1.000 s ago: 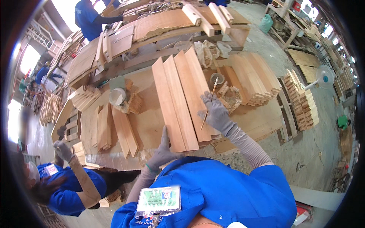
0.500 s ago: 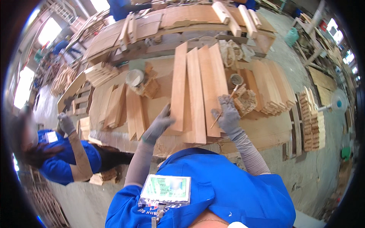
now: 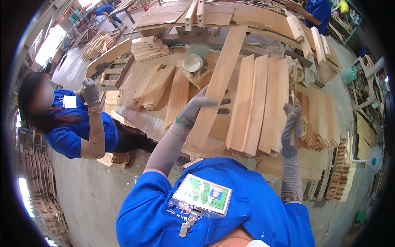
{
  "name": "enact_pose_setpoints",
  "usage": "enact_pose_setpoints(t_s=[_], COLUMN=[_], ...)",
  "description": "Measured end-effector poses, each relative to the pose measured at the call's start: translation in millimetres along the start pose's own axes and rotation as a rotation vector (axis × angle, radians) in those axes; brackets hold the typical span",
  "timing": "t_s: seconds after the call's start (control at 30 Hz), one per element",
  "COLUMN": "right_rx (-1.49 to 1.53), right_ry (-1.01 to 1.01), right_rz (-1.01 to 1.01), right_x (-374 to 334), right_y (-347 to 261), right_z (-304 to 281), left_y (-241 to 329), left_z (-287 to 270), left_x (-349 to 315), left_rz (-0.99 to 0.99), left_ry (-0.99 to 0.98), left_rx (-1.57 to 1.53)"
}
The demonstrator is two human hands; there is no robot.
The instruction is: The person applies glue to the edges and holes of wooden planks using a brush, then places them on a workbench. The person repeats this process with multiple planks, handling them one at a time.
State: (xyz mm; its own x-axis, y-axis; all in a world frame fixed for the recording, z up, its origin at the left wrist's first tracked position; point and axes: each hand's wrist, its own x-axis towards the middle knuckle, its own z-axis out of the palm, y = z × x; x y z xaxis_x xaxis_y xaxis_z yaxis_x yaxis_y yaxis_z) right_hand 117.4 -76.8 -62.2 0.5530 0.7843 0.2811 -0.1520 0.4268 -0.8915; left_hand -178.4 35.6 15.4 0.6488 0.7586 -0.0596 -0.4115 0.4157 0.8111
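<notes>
My left hand, in a grey glove, is wrapped round a long flat wooden board, thumb on top and fingertips showing past its right edge. The board slants up and away to the right, left of a row of several similar boards lying side by side. At the right end of that row, my gloved right hand is closed on a thin wooden stick pointing away from me. Whether the stick ends in a brush is too small to tell. An open round tin with pale contents stands beyond my left hand.
More boards lie on the cardboard-covered table, at left and right. A co-worker in blue stands at my left. Behind is another bench with wooden pieces. Stacked wood and a fan are at right.
My view has turned, shifting the table rightward in it. My left hand has lifted a board away from the row, to its left. My right hand still holds the stick, now more upright in view.
</notes>
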Motion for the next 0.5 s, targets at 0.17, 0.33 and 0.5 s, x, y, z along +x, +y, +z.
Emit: enact_pose_setpoints(t_s=[0.17,0.33,0.5], right_rx=[-0.243,0.013,0.090], right_ry=[-0.103,-0.255,-0.284], right_rz=[-0.031,0.197,0.233], right_x=[28.8,58.9,81.7], right_y=[-46.0,-1.6,51.2], right_z=[87.5,170.0,239.3], left_y=[29.9,44.3,34.4], left_z=[-57.1,-101.9,-131.2], left_x=[-61.5,-85.4,-149.5], left_rz=[0.149,-0.139,-0.216], left_ry=[-0.163,0.173,0.336], left_rx=[-0.108,0.178,0.418])
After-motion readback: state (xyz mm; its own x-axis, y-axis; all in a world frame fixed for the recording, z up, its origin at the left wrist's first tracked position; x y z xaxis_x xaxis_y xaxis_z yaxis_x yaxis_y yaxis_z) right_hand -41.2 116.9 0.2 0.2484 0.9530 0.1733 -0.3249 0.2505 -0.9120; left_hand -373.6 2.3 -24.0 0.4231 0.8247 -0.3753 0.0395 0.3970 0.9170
